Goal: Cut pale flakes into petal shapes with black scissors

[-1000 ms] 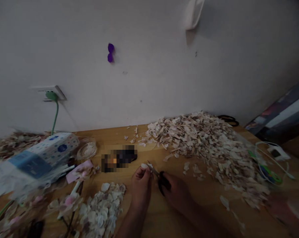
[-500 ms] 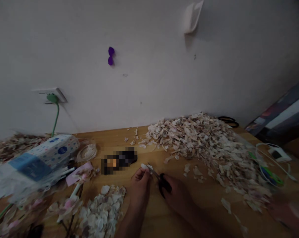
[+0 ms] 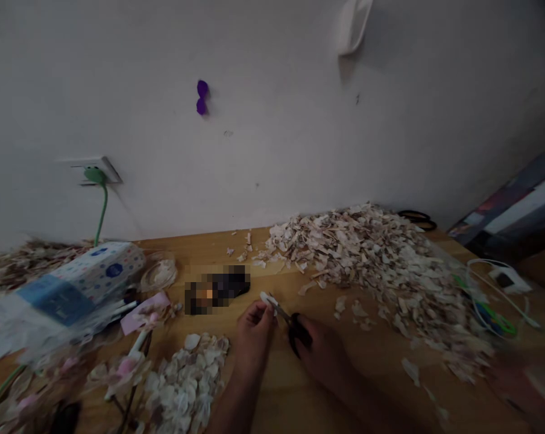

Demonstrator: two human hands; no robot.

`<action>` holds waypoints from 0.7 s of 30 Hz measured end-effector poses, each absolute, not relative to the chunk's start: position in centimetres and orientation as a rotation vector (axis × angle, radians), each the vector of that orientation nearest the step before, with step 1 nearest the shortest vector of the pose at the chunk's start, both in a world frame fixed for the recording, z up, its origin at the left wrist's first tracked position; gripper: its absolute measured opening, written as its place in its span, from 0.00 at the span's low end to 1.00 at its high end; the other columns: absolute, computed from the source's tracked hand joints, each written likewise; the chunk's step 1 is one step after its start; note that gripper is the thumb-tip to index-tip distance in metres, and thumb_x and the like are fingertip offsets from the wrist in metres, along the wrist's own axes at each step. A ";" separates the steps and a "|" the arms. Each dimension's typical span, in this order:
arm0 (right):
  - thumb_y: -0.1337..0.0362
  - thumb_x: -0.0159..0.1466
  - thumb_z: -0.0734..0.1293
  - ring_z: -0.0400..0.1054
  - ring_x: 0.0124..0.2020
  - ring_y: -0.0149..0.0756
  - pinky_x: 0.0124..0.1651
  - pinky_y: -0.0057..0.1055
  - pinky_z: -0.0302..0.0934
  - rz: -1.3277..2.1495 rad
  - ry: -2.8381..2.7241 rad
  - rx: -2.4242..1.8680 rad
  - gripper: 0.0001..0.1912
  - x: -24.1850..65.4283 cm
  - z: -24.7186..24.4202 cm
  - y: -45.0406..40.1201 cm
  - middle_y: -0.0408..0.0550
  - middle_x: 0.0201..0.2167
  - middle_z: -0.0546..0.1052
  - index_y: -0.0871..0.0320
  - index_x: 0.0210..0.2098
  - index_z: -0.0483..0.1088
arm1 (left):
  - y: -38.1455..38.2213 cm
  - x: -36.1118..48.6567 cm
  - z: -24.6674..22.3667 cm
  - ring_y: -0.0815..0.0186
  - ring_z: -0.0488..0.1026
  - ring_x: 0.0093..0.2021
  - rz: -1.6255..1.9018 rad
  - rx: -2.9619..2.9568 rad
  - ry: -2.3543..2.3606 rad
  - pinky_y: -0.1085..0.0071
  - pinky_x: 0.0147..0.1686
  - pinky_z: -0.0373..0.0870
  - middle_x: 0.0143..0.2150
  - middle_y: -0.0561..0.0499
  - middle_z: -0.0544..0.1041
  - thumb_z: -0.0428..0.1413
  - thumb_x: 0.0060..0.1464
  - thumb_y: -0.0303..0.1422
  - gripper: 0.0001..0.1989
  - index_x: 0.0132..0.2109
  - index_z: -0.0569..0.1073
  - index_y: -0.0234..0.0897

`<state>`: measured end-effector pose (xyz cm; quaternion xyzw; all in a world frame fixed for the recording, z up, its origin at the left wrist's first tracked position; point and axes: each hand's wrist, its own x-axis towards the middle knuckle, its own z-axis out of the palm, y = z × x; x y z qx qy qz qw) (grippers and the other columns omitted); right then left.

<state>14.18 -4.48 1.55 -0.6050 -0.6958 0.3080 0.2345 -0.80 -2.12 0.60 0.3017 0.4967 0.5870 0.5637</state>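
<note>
White and small, a flake (image 3: 267, 298) is pinched in the left hand (image 3: 254, 330), just at the blades of black scissors (image 3: 294, 328) gripped by the right hand (image 3: 323, 348), with pale discs (image 3: 186, 381) piled near left and a larger heap of scraps (image 3: 358, 253) far right on the table (image 3: 290, 389).

From my place I see a small white flake (image 3: 267, 299), thin and with rounded end, held tilted above the tabletop (image 3: 372, 343), well apart from its back edge. The scissors (image 3: 292, 325) have black handle loops and grey metal blades. These point obliquely toward the back edge and reach the flake; how far they are closed, I cannot tell.
</note>
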 end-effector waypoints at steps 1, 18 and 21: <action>0.63 0.59 0.61 0.72 0.38 0.41 0.41 0.32 0.62 0.845 -1.912 -1.664 0.12 14.2 1.6 -4.5 0.50 0.37 0.78 0.55 0.41 0.71 | -2.1 -0.9 0.6 0.73 0.64 0.22 1.371 0.746 1.165 0.77 0.25 0.59 0.22 0.54 0.71 0.66 0.41 0.43 0.17 0.29 0.76 0.33; 0.63 0.59 0.62 0.72 0.41 0.43 0.44 0.34 0.63 0.846 -1.911 -1.710 0.13 14.3 1.2 -4.5 0.51 0.40 0.78 0.54 0.43 0.71 | -2.0 -0.9 1.1 0.70 0.70 0.28 1.351 0.742 1.099 0.76 0.31 0.63 0.28 0.51 0.77 0.64 0.45 0.41 0.13 0.34 0.78 0.35; 0.63 0.59 0.61 0.72 0.42 0.43 0.45 0.35 0.63 0.832 -1.917 -1.708 0.12 14.3 1.1 -4.5 0.52 0.40 0.78 0.55 0.42 0.72 | -2.2 -0.6 1.1 0.70 0.70 0.27 1.376 0.694 1.108 0.76 0.30 0.64 0.28 0.52 0.77 0.65 0.44 0.40 0.13 0.33 0.77 0.35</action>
